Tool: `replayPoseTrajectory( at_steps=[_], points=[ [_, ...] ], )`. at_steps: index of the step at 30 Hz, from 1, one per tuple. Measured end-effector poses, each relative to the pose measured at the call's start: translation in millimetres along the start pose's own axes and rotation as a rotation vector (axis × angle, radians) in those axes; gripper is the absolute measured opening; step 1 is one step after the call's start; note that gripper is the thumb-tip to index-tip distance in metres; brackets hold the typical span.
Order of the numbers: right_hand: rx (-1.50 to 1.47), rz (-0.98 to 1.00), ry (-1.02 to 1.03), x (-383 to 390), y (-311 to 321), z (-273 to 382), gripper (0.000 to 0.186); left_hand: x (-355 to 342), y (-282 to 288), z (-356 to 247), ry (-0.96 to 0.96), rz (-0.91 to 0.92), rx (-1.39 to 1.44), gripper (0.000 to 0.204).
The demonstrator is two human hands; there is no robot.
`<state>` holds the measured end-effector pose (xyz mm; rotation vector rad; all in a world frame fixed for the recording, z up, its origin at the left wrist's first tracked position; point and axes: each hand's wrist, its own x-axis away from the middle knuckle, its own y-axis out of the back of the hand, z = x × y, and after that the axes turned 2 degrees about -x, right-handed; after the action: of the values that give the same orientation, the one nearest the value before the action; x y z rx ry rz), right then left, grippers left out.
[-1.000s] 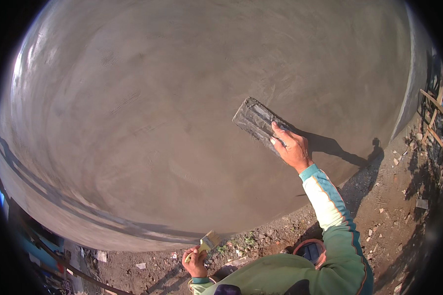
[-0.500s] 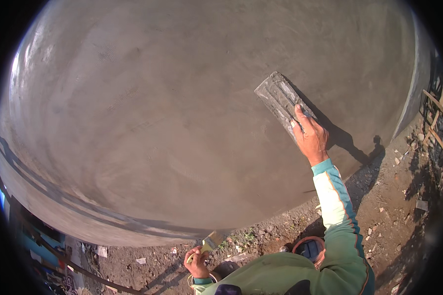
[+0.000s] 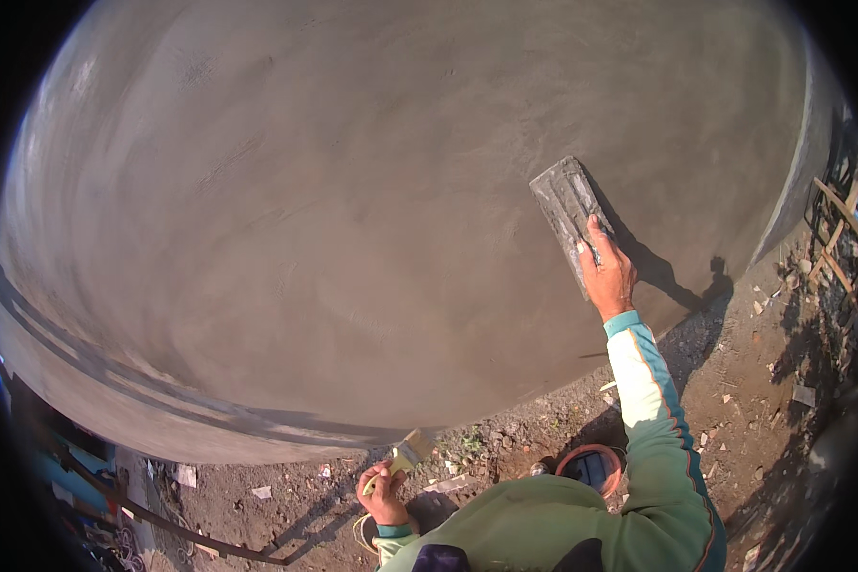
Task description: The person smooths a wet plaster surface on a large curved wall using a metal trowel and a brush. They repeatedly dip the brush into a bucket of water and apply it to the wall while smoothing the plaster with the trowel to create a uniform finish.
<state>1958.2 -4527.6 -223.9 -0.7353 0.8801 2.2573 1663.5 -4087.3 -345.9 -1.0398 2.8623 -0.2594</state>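
My right hand (image 3: 608,276) is closed on a cement-smeared rectangular trowel (image 3: 562,191), which lies against the grey plastered wall (image 3: 353,229) in the right half of the view, its shadow falling beside it. At the lower middle my left hand (image 3: 383,496) grips a paintbrush (image 3: 408,450) by its yellow-green handle, its bristles near the bottom edge of the wall.
Bare ground (image 3: 734,400) with rubble runs along the wall's foot. A round orange container (image 3: 614,458) sits beside my body. Wooden slats (image 3: 834,205) lie at the far right. A dark curved bar (image 3: 181,524) and blue panels (image 3: 81,481) are at the lower left.
The trowel has moved right and slightly upward over the wall since one second ago and turned more upright, with a slight drop in the last half second. The brush hand has shifted little.
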Motion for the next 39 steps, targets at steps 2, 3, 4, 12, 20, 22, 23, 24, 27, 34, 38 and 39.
replayPoseTrajectory(
  at_steps=[2, 3, 4, 12, 20, 22, 23, 24, 27, 34, 38, 39],
  points=[
    [-0.033, 0.024, -0.060, 12, -2, -4, 0.045, 2, 2, 0, -0.033, 0.014, 0.018, 0.021],
    [-0.119, -0.064, 0.055, 16, -7, -4, 0.045, 2, 2, 0, -0.022, -0.005, 0.019, 0.021],
    [-0.191, -0.132, 0.133, 18, -12, -4, 0.045, 3, 2, 1, -0.023, -0.013, 0.020, 0.021],
    [-0.116, 0.031, 0.170, 74, -70, -9, 0.057, 4, -25, -21, -0.035, 0.127, 0.000, 0.022],
    [-1.043, -0.248, -0.559, 152, -40, -101, 0.050, -14, -135, -62, -0.267, 0.600, -0.077, 0.015],
    [-1.205, -0.458, -0.784, 139, -31, -113, 0.045, -24, -182, -66, -0.404, 0.787, -0.211, 0.014],
    [-1.292, -0.552, -0.813, 133, -29, -116, 0.043, -28, -208, -67, -0.573, 0.870, -0.323, 0.016],
    [-1.273, -0.592, -0.893, 130, -27, -118, 0.040, -29, -235, -67, -0.728, 0.939, -0.430, 0.017],
    [-1.318, -0.596, -1.037, 128, -38, -125, 0.038, -21, -320, -63, -0.958, 1.099, -0.494, 0.024],
    [-1.487, -0.565, -0.933, 110, -108, -119, 0.036, -48, -387, -121, -1.210, 0.923, -0.541, 0.022],
    [-1.559, -0.504, -0.860, 99, -114, -40, 0.039, -95, -316, -204, -1.447, 0.511, -0.443, 0.021],
    [-1.591, -0.454, -0.812, 98, -111, -15, 0.040, -106, -296, -222, -1.399, 0.479, -0.404, 0.017]
  ],
)
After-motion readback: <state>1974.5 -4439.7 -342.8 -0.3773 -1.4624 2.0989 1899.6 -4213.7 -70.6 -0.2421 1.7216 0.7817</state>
